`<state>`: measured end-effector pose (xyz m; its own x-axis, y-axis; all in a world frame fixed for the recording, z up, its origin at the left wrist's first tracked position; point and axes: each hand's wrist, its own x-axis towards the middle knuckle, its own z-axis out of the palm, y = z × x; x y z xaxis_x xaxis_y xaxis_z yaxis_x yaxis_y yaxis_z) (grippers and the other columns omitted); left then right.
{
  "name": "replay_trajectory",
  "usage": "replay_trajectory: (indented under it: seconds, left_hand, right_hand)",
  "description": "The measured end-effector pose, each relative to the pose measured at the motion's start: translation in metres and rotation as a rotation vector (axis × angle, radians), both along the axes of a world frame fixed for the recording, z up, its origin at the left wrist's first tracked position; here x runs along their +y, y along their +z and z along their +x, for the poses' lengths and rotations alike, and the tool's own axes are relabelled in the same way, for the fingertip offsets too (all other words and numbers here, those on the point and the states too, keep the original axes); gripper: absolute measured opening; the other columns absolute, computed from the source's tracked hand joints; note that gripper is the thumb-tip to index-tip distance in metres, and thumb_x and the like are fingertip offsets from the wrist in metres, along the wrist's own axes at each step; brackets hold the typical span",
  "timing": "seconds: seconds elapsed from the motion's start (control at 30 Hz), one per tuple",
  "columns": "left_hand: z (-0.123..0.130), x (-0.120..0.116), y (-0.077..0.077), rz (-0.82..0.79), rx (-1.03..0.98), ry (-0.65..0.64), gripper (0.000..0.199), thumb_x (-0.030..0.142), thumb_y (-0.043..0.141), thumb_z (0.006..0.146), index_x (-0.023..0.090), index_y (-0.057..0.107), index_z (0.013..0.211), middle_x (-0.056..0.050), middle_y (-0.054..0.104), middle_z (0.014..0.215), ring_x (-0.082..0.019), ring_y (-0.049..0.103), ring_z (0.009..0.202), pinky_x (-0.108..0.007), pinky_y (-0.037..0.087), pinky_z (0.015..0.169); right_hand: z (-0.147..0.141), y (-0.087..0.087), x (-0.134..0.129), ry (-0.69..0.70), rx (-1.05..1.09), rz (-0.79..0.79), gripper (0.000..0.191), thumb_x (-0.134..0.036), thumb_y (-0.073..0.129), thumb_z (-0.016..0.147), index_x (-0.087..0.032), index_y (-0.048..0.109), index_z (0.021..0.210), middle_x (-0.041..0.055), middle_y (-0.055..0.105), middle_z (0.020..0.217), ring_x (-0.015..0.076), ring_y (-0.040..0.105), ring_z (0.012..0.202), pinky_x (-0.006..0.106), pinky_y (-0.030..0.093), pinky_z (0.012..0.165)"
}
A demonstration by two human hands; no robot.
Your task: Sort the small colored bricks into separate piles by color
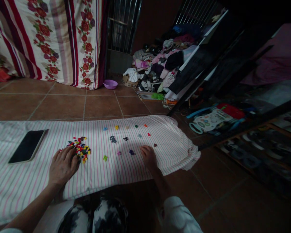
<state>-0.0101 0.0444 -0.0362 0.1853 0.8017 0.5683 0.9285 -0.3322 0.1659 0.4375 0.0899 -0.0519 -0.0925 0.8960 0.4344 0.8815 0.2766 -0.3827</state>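
My left hand (64, 164) lies palm down at the left edge of a mixed pile of tiny coloured bricks (82, 149), its fingers stretched over some of them. My right hand (149, 156) rests on the striped cloth (94, 178) with its fingers bent together at the tips; whatever they hold, if anything, is hidden. Just left of it sits a small dark blue cluster (131, 152). Other little groups sorted by colour are spread around, among them a grey cluster (113, 139), a lime green one (105, 158), a yellow one (116, 127) and a dark red one (155, 145).
A phone (27, 146) lies on the cloth at the left. Beyond the cloth, a purple basin (110, 84) stands on the tiled floor by a flowered curtain (63, 42). Heaped clothes (165, 61) and a shoe rack (254, 145) are at the right.
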Motion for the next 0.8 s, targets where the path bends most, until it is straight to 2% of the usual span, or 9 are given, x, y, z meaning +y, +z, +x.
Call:
replay_trajectory:
  seconds: [0.1,0.33,0.53,0.8]
  left_hand:
    - [0.003,0.0,0.001,0.066,0.074,0.084,0.031,0.031,0.042,0.089,0.016,0.057,0.112,-0.016,0.066,0.116,-0.03,0.058,0.114,-0.051,0.036,0.105]
    - [0.004,0.0,0.004,0.069,0.102,0.062,0.03,0.03,0.043,0.089,0.02,0.059,0.112,-0.013,0.067,0.114,-0.028,0.058,0.115,-0.049,0.035,0.107]
    - [0.008,0.0,0.006,0.075,0.088,0.114,0.031,0.032,0.04,0.09,0.021,0.055,0.115,-0.013,0.067,0.115,-0.027,0.06,0.112,-0.049,0.037,0.105]
    - [0.008,0.0,0.006,0.079,0.057,0.108,0.031,0.031,0.041,0.089,0.02,0.056,0.114,-0.015,0.067,0.115,-0.028,0.06,0.112,-0.05,0.038,0.104]
  right_hand:
    - [0.003,-0.001,0.001,-0.022,0.03,0.028,0.03,-0.027,0.046,0.094,-0.019,0.074,0.092,0.0113,0.07,0.099,0.0243,0.058,0.094,0.041,0.047,0.089]
    - [0.014,-0.005,0.005,-0.156,0.061,0.042,0.033,-0.025,0.039,0.093,-0.017,0.071,0.088,0.0113,0.069,0.094,0.024,0.057,0.092,0.042,0.045,0.088]
    - [0.02,-0.006,0.005,-0.099,0.054,0.044,0.031,-0.024,0.041,0.092,-0.018,0.071,0.089,0.0115,0.068,0.094,0.0235,0.058,0.092,0.04,0.045,0.088]
    - [0.019,-0.006,0.003,-0.077,0.046,0.048,0.028,-0.026,0.045,0.092,-0.019,0.073,0.091,0.0107,0.067,0.099,0.023,0.058,0.094,0.04,0.046,0.09]
